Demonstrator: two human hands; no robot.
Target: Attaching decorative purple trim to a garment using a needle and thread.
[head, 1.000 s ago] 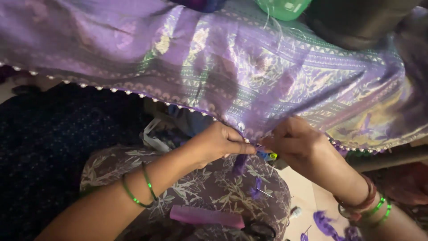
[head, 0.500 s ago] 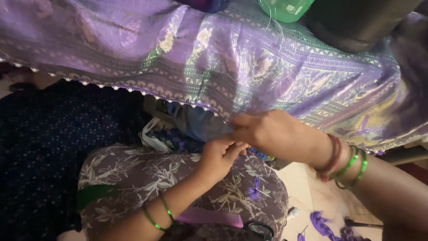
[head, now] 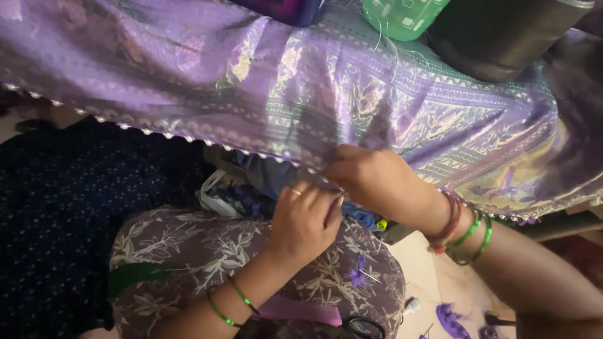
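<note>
We've got the purple cloth (head: 352, 119) draped across the top of the view, w/ its beaded edge (head: 188, 139) running as a long line from upper left down toward lower right. That long axis matters most: both hands meet right at it, about mid-frame.

Our right hand (head: 374, 179) sits on the cloth's lower border, fingers curled shut & pinching the edge from the far side, knuckles up. Our left hand (head: 308, 220) comes up from below, just under the edge, fingertips pressed together near the same spot; it looks like a pinch on sth very small (thread or a bead), but it's too fine to make out, so we can't tell what exactly. The two hands are touching or nearly so at the fingertips.

So the edge lies just above & to the right of the left hand, and directly under the right one. Right hand is the nearer one to the cloth; left is approaching from the lap side.

Below: our lap in floral fabric (head: 207, 251), w/ a pink strip (head: 295, 311) on it & scissors (head: 364, 328) at the bottom edge. Green bangles (head: 477, 238) on the right wrist. A green plastic container (head: 402, 16) rests on top of the cloth, well apart from the hands. Purple scraps (head: 452, 317) lie on the floor at lower right.
</note>
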